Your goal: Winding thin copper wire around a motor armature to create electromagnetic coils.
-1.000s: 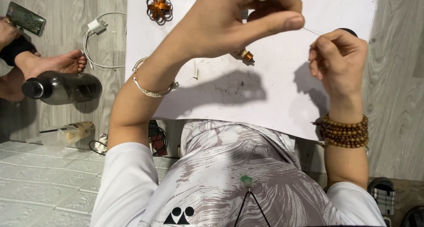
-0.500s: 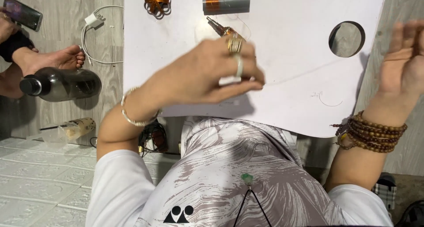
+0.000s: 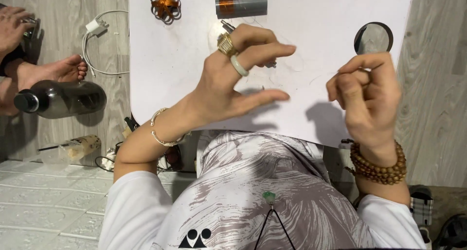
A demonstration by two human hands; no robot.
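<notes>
At the far left, another person's hand [image 3: 13,27] and bare foot [image 3: 51,72] are seen on the floor, with one dark bottle [image 3: 61,99] lying on its side just beside the foot. One white charger with its cable [image 3: 97,26] is coiled near the edge of the white board [image 3: 311,16], and one small pale jar [image 3: 73,148] lies lower down.

On the board, one copper wire flower [image 3: 165,4] and one grey spool [image 3: 242,7] wound with copper are laid near the far edge. The left hand [image 3: 233,80] is held above the board with the fingers and thumb spread apart; nothing is seen to be gripped in it. Two rings are worn on it, one gold and one pale green, and one metal bangle is worn at the wrist. The tip of a small tool [image 3: 226,25] is partly hidden behind it.

Further right, the right hand [image 3: 365,94] is raised with its fingertips pressed together, and a fine wire [image 3: 318,77], barely visible, appears to be pinched there and trails toward the left hand. One string of wooden beads is wound round that wrist. One round hole [image 3: 373,38] is cut in the board just beyond.

The strand could be kinked or snapped if it is pulled too hard, and it could be lost against the white surface if the pinch is loosened.
</notes>
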